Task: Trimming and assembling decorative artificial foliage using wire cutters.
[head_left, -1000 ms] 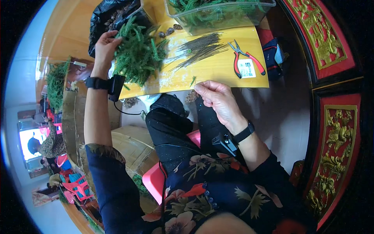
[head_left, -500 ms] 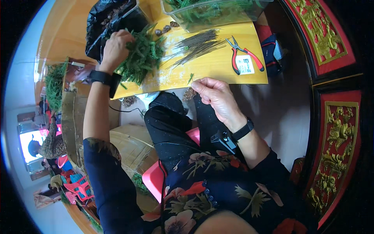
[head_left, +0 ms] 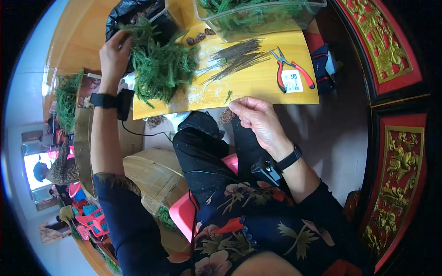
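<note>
My left hand [head_left: 114,55] is at the far left, with its fingers curled around the edge of a green sprig [head_left: 140,33] at the top of a pile of artificial pine sprigs [head_left: 161,69]. The fingertips are partly hidden by the greenery. Just off the table's front edge, my right hand [head_left: 258,117] pinches a tiny green sprig [head_left: 229,95] between thumb and forefinger, its tip pointing up. Beyond that hand, thin dark wire stems [head_left: 239,57] lie in a loose bundle on the yellow table [head_left: 212,94].
Red-handled pliers [head_left: 294,69] lie at the right over a white label. Several small pine cones [head_left: 200,37] sit near a clear bin of greenery [head_left: 258,23]. A black plastic bag [head_left: 115,20] stands far left. Carved red-and-gold panels [head_left: 400,170] line the right side.
My left hand has moved left from the middle of the pile to its outer edge, and greenery now stretches toward it. My right hand has stayed nearly still with the tiny sprig.
</note>
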A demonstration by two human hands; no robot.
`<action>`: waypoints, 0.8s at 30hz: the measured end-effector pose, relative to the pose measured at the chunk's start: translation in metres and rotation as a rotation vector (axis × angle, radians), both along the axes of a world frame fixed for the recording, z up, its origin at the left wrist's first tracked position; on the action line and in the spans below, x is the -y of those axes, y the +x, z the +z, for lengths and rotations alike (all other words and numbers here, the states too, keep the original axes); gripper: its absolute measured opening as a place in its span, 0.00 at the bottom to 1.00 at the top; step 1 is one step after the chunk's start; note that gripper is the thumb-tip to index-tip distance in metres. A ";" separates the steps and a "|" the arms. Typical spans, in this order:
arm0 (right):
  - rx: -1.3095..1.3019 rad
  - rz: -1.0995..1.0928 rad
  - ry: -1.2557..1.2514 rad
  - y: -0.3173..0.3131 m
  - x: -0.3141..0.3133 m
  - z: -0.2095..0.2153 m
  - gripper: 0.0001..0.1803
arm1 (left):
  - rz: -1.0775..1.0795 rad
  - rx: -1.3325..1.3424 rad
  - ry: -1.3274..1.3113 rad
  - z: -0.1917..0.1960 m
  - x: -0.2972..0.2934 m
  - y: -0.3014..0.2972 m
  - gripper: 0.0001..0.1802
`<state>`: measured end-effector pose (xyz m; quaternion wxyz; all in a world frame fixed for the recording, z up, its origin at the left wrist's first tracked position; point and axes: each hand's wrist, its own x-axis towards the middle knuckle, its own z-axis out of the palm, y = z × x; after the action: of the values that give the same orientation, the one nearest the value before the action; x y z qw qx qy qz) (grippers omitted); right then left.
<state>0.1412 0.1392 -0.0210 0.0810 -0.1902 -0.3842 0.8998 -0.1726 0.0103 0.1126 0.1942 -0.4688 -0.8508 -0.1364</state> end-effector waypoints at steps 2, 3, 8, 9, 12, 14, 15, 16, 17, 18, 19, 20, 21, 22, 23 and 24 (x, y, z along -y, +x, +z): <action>0.008 -0.004 -0.006 0.000 0.001 0.000 0.07 | 0.108 0.015 0.184 0.002 0.003 0.002 0.14; 0.001 0.000 -0.002 0.000 0.002 0.000 0.07 | 0.110 0.008 0.188 0.002 0.005 0.000 0.14; -0.007 -0.003 -0.001 -0.001 0.002 -0.001 0.07 | 0.085 0.552 0.418 0.004 0.009 0.002 0.12; -0.008 -0.004 -0.002 0.000 0.002 -0.002 0.06 | 0.045 0.754 0.526 0.006 0.007 0.014 0.12; -0.018 -0.011 -0.006 0.001 0.001 -0.003 0.06 | -0.011 1.028 0.675 0.006 0.002 0.043 0.11; -0.040 -0.015 -0.015 0.003 0.000 -0.001 0.06 | -0.035 1.168 0.764 0.005 0.001 0.061 0.11; -0.033 -0.016 -0.016 0.003 -0.001 -0.001 0.06 | -0.033 1.175 0.763 0.003 0.000 0.071 0.11; -0.063 -0.026 -0.011 0.004 -0.003 0.001 0.06 | -0.043 1.220 0.750 0.002 -0.002 0.080 0.12; -0.092 -0.038 -0.006 0.004 -0.005 0.004 0.06 | -0.053 1.268 0.736 0.000 -0.005 0.090 0.13; -0.117 -0.046 -0.005 0.004 -0.006 0.004 0.06 | -0.057 1.317 0.720 -0.004 -0.005 0.099 0.13; -0.103 -0.049 -0.011 0.003 -0.008 0.003 0.06 | -0.050 1.331 0.715 -0.009 -0.006 0.108 0.13; -0.156 -0.066 0.018 0.003 -0.011 0.002 0.06 | -0.040 1.355 0.711 -0.014 -0.008 0.119 0.13; -0.205 -0.082 0.047 0.003 -0.013 0.002 0.06 | -0.027 1.380 0.707 -0.020 -0.009 0.129 0.13; -0.254 -0.098 0.076 0.003 -0.014 0.002 0.06 | -0.013 1.406 0.703 -0.026 -0.008 0.135 0.13; -0.234 -0.105 0.074 0.005 -0.018 0.005 0.06 | -0.009 1.427 0.696 -0.031 -0.010 0.139 0.13; -0.260 -0.123 0.095 0.007 -0.021 0.007 0.07 | -0.038 1.469 0.679 -0.037 -0.011 0.144 0.13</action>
<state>0.1477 0.1602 -0.0138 0.1940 -0.0914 -0.4002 0.8910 -0.0287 0.0215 0.0753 -0.2851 -0.1894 -0.6651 -0.6637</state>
